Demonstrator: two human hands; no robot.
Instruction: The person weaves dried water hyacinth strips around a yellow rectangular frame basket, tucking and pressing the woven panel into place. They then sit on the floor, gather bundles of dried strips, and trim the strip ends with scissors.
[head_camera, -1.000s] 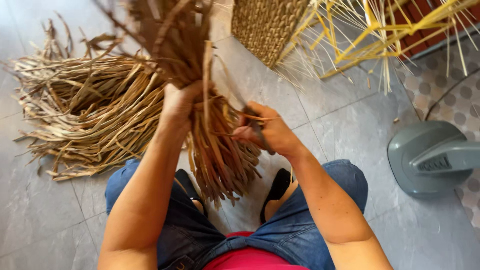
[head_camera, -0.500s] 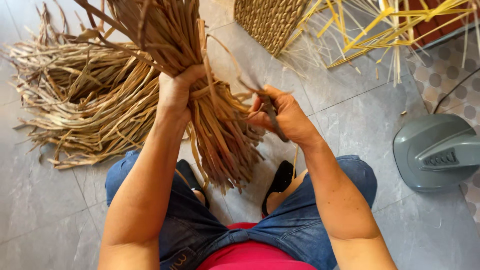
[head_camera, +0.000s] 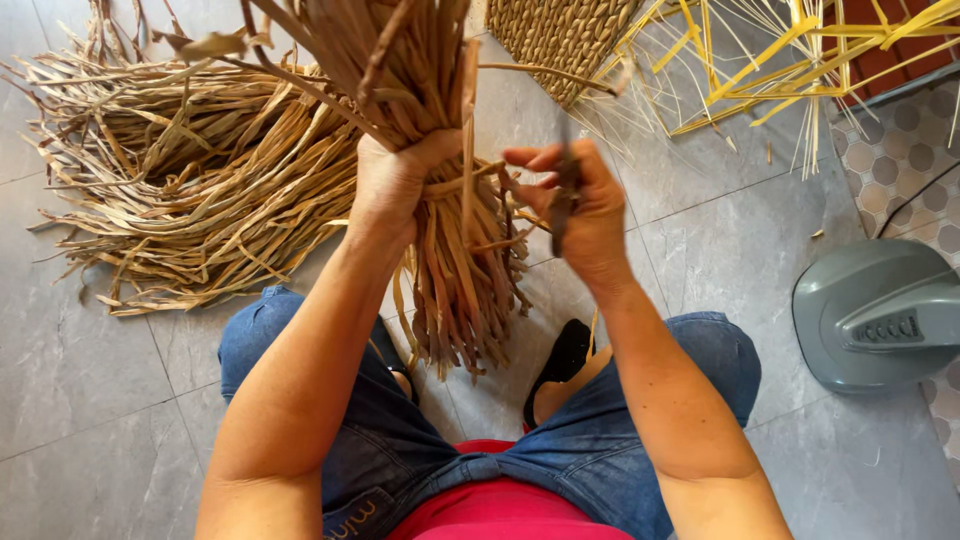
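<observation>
My left hand (head_camera: 395, 180) clenched round a bundle of dried reed strips (head_camera: 455, 250) held upright over my lap, my right hand (head_camera: 580, 205) pinching one loose strip (head_camera: 562, 200) beside it, heap of strips (head_camera: 190, 190) on the floor left, woven basket (head_camera: 560, 40) ahead

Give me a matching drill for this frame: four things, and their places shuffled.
Things:
1. bundle of dried brown leaf strips
2. loose pile of dried brown strips
3. grey plastic fan base
4. woven tan basket

Places:
A. floor, far right
B. top centre, on the floor
C. gripped in the left hand
D. floor, upper left

Pairs: 1-C, 2-D, 3-A, 4-B
</observation>
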